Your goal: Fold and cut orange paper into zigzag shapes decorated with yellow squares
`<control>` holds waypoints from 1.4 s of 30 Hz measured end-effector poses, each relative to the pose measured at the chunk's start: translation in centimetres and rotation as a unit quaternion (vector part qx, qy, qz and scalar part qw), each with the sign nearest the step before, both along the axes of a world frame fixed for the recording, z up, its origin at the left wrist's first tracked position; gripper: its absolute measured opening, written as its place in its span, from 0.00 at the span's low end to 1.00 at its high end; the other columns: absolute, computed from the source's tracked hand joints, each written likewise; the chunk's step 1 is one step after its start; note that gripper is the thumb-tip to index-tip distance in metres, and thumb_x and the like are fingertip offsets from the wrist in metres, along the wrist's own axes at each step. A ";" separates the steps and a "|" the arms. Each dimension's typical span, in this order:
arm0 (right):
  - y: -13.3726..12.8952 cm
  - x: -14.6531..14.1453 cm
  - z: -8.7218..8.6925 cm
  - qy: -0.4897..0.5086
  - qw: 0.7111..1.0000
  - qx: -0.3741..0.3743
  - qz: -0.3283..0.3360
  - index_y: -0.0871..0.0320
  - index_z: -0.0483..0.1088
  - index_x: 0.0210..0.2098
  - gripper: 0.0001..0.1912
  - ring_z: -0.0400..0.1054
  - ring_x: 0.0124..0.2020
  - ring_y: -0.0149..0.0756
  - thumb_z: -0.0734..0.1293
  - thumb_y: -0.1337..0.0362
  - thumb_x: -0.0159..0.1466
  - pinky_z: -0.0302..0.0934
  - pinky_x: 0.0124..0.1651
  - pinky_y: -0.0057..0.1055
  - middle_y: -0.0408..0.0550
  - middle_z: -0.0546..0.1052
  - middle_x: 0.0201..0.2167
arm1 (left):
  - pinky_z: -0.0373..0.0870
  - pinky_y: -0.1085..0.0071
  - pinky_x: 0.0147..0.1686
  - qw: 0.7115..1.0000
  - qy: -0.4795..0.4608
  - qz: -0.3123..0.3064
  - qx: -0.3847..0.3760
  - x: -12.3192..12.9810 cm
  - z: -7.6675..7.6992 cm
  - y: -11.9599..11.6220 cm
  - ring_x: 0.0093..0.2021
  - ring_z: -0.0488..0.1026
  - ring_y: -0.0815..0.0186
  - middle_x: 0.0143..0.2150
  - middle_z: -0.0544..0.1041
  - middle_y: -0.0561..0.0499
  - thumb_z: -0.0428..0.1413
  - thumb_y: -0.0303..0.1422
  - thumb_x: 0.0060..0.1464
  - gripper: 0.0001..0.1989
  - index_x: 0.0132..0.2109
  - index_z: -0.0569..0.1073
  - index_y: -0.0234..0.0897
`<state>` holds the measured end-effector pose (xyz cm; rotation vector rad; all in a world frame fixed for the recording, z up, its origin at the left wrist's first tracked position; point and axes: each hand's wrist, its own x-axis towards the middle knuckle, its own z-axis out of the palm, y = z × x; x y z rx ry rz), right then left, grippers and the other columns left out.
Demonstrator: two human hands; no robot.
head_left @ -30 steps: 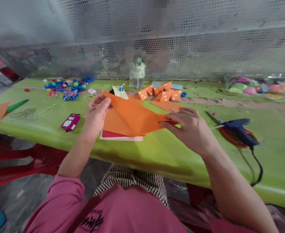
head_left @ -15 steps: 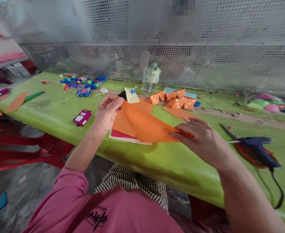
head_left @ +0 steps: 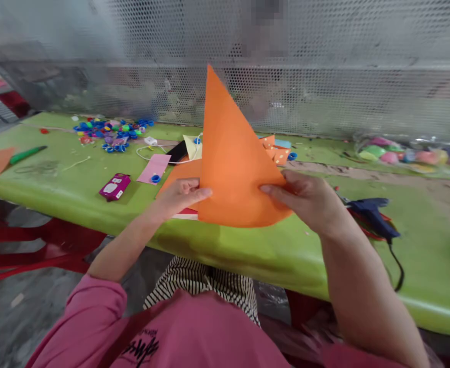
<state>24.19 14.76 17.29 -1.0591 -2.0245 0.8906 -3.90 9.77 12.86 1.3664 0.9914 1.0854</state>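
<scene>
An orange paper sheet (head_left: pixel 236 168), curved into a cone with its point upward, is held up over the table's front edge. My left hand (head_left: pixel 182 197) pinches its lower left edge, thumb on the near face. On the right side my right hand (head_left: pixel 305 197) grips it, the thumb pressed on the front and the other fingers behind. Behind the cone lie more orange paper (head_left: pixel 174 176) and dotted orange folded pieces (head_left: pixel 280 154), partly hidden. A pink card (head_left: pixel 154 168) with a small blue ring (head_left: pixel 156 179) lies left of my left hand.
A purple box (head_left: pixel 115 187) and a pile of small colourful rings (head_left: pixel 110 130) are on the green table (head_left: pixel 71 199). A dark blue glue gun (head_left: pixel 374 214) lies at right, with a bag of coloured pieces (head_left: pixel 401 153) behind. A mesh panel (head_left: pixel 324 92) borders the back.
The orange paper has gone from lying slanted and flat to standing up as a cone. Both hands have moved to its lower sides, and the view has shifted to the right.
</scene>
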 end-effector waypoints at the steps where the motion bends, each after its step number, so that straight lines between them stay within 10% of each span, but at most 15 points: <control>1: 0.2 -0.3 0.0 0.044 0.997 -0.057 0.007 0.52 0.77 0.35 0.18 0.75 0.37 0.41 0.73 0.45 0.56 0.71 0.39 0.39 0.45 0.81 0.34 | 0.75 0.60 0.50 0.999 -0.001 0.005 -0.037 0.8 -0.4 -0.2 0.48 0.80 0.56 0.43 0.84 0.45 0.64 0.52 0.50 0.23 0.43 0.80 0.37; 7: 1.3 0.0 -3.0 0.121 0.943 -0.309 -0.030 0.54 0.79 0.37 0.21 0.79 0.36 0.44 0.78 0.50 0.48 0.74 0.39 0.39 0.48 0.84 0.36 | 0.75 0.70 0.34 0.978 -0.035 0.019 -0.207 1.9 -2.4 0.8 0.33 0.79 0.66 0.35 0.82 0.49 0.65 0.48 0.50 0.18 0.38 0.78 0.37; 14: -0.8 3.4 -8.6 -0.090 0.934 -0.341 -0.051 0.55 0.73 0.28 0.20 0.75 0.28 0.41 0.75 0.44 0.50 0.66 0.26 0.32 0.47 0.82 0.28 | 0.74 0.69 0.32 0.961 0.201 -0.007 -0.191 2.8 -6.2 0.6 0.30 0.76 0.67 0.35 0.79 0.51 0.60 0.34 0.58 0.20 0.56 0.68 0.36; 17: -2.2 4.4 -8.6 -0.195 0.939 -0.273 -0.076 0.55 0.73 0.31 0.18 0.76 0.29 0.42 0.69 0.46 0.58 0.64 0.28 0.33 0.48 0.81 0.29 | 0.75 0.64 0.41 0.931 0.365 0.013 0.009 3.8 -6.6 -0.1 0.37 0.79 0.64 0.42 0.80 0.47 0.58 0.32 0.61 0.24 0.62 0.64 0.35; 20: -3.0 4.7 -7.8 -0.405 0.894 -0.129 -0.139 0.57 0.75 0.38 0.19 0.76 0.33 0.49 0.67 0.47 0.61 0.63 0.32 0.37 0.51 0.80 0.27 | 0.73 0.60 0.51 0.835 0.502 -0.013 0.227 4.8 -7.3 -0.6 0.49 0.78 0.59 0.53 0.79 0.42 0.56 0.28 0.62 0.16 0.57 0.71 0.36; 25: -2.7 3.5 -7.6 -0.433 0.878 0.172 -0.105 0.58 0.73 0.53 0.22 0.71 0.55 0.54 0.61 0.50 0.70 0.62 0.56 0.52 0.58 0.80 0.51 | 0.73 0.60 0.52 0.732 0.588 -0.054 0.340 5.6 -9.0 -1.6 0.51 0.78 0.59 0.56 0.79 0.44 0.49 0.27 0.67 0.13 0.53 0.75 0.32; 32: 0.3 0.9 -12.0 -0.367 0.872 0.257 0.200 0.50 0.60 0.68 0.27 0.55 0.71 0.46 0.53 0.50 0.74 0.42 0.73 0.55 0.45 0.66 0.68 | 0.66 0.60 0.60 0.722 0.577 -0.039 0.381 4.9 -9.9 -2.2 0.61 0.73 0.58 0.61 0.76 0.41 0.47 0.41 0.69 0.22 0.59 0.73 0.31; 42: 2.7 -0.1 -12.8 -0.390 0.882 0.234 0.126 0.53 0.62 0.68 0.29 0.56 0.71 0.45 0.52 0.47 0.73 0.39 0.75 0.56 0.48 0.69 0.66 | 0.64 0.57 0.61 0.739 0.542 -0.054 0.398 4.7 -10.3 -2.3 0.62 0.72 0.55 0.62 0.74 0.37 0.45 0.37 0.69 0.23 0.60 0.72 0.26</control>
